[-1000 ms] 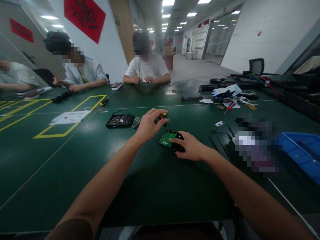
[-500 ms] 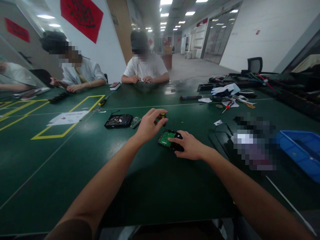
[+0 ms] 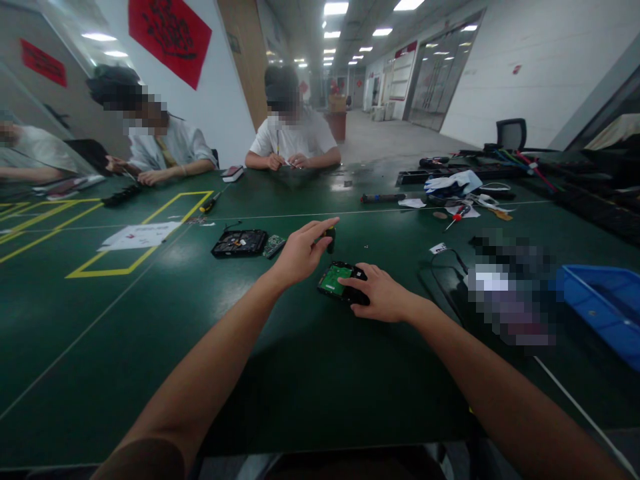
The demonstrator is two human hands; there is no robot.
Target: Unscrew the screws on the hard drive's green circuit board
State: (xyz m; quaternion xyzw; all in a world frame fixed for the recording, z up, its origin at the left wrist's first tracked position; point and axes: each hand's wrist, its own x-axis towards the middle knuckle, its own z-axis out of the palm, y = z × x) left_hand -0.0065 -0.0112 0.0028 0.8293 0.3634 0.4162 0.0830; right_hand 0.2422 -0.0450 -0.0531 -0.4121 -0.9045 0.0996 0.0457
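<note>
- Left hand (image 3: 301, 253): raised over the bench (image 3: 300, 367), thumb and curled fingers pinching a black-and-yellow tool handle (image 3: 331, 240); index finger extended above it. Handle roughly upright, just beyond the green-board drive; its lower tip too small to make out.
- Right hand (image 3: 383, 293): fingers spread over the right end of the green-board drive (image 3: 334, 279), thumb at its near side, clasping it against the bench.
- Green-board drive: lies on the bench in front of the wearer, circuit board facing up.
- Left of the left hand: small loose circuit board (image 3: 273, 247); just beside it, an open black drive (image 3: 239, 243).
- Farther left: white paper sheets (image 3: 140, 236) across a yellow taped outline; yellow-handled screwdriver (image 3: 209, 203) beyond them.
- Far right: dark cylindrical tool (image 3: 383, 199), white-and-blue cloth (image 3: 453, 182), red-handled screwdriver (image 3: 460, 213).
- Right side: blue bin (image 3: 600, 307); a pixelated patch to its left hides what lies there.
- Across the bench: person in a white T-shirt (image 3: 300, 137), both hands close together; small item there unclear. Two more people seated to the left.
</note>
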